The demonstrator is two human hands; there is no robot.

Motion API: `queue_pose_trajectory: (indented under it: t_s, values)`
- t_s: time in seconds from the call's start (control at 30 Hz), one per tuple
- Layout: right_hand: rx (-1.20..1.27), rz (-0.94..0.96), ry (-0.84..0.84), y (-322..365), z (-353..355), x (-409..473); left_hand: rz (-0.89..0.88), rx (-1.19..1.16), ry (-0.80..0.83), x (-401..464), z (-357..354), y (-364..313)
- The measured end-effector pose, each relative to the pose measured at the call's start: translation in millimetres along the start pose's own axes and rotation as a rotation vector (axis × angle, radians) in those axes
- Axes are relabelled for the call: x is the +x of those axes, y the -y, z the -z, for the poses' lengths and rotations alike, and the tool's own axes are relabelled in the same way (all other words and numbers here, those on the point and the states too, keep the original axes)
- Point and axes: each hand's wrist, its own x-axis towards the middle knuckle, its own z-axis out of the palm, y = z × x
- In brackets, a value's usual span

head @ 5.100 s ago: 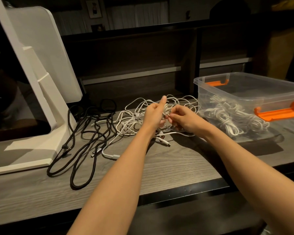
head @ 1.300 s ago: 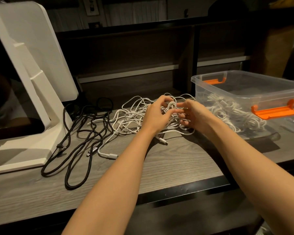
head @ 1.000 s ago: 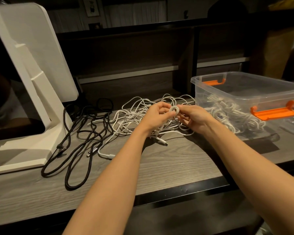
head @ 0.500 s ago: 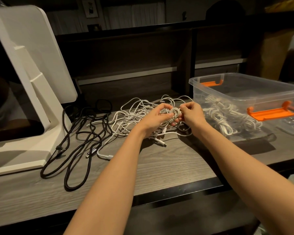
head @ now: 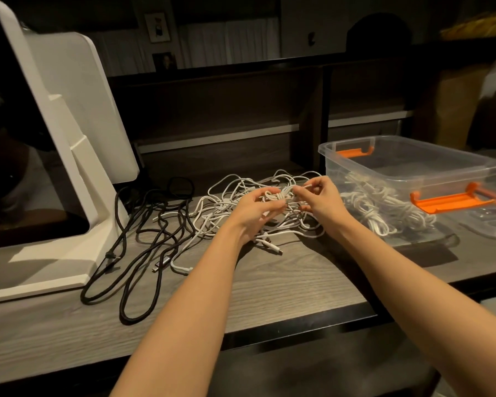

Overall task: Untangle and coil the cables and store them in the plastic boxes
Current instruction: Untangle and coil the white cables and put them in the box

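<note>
A tangle of white cables [head: 226, 207] lies in the middle of the wooden table. Above it, my left hand [head: 255, 210] holds a small coil of white cable [head: 275, 194] with its fingers curled round it. My right hand [head: 321, 199] pinches a strand of that same cable beside the coil. Loose black cables [head: 143, 239] sprawl to the left. A clear plastic box [head: 407, 164] with orange latches stands at the right, with several coiled white cables [head: 384, 207] inside.
A large white monitor stand [head: 69, 167] fills the left side of the table. A dark shelf unit [head: 241, 110] backs the table. A clear lid [head: 493, 224] lies right of the box. The table's front edge runs under my forearms.
The small coil has stayed in my left hand. My right hand has shifted from the coil's side to pinching a strand up and to its right. The view has drifted slightly.
</note>
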Motion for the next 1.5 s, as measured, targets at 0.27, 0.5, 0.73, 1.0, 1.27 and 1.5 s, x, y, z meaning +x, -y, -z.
queue_pose_trajectory:
  t_s: [0.27, 0.5, 0.73, 1.0, 1.27, 1.5]
  values:
    - [-0.25, 0.088, -0.08, 30, -5, 1, -0.176, 0.356, -0.106, -12, -7, -22]
    - [-0.684, 0.18, -0.127, 82, 9, -5, -0.295, 0.402, -0.137, -23, -32, -52]
    - [-0.862, 0.207, -0.231, 118, 42, -9, -0.351, 0.425, -0.146, -20, -71, -71]
    - [-0.705, 0.061, -0.333, 111, 96, 2, -0.303, 0.483, -0.049, -4, -113, -75]
    - [-0.605, -0.138, -0.299, 101, 125, 35, -0.319, 0.542, -0.095, 26, -128, -63]
    - [-0.9, -0.266, 0.235, 100, 112, 33, -0.297, 0.507, -0.143, 34, -120, -55]
